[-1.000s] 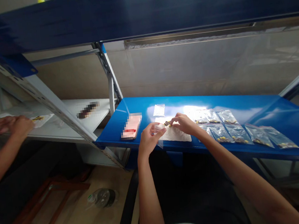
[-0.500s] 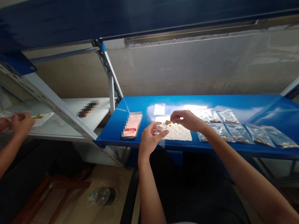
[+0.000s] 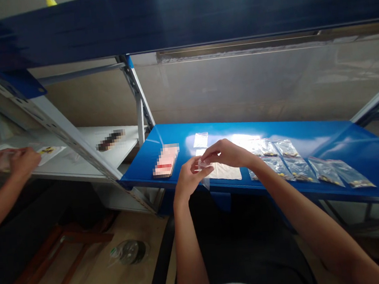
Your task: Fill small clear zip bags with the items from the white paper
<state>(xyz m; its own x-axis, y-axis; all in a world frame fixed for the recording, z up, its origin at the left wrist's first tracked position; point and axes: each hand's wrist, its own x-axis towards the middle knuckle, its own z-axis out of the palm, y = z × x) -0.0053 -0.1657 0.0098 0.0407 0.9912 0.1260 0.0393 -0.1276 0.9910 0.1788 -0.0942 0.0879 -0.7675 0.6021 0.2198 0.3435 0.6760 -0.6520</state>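
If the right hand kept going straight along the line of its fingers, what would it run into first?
Most likely the clear plastic bag in the left hand; the right hand may already touch it, as depth is unclear.

Blue tabletop (image 3: 330, 139) with plastic bags (image 3: 326, 172), pale cloth (image 3: 226, 171)

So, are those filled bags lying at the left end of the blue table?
No, the filled bags lie toward the right side of the blue table, right of the pale sheet.
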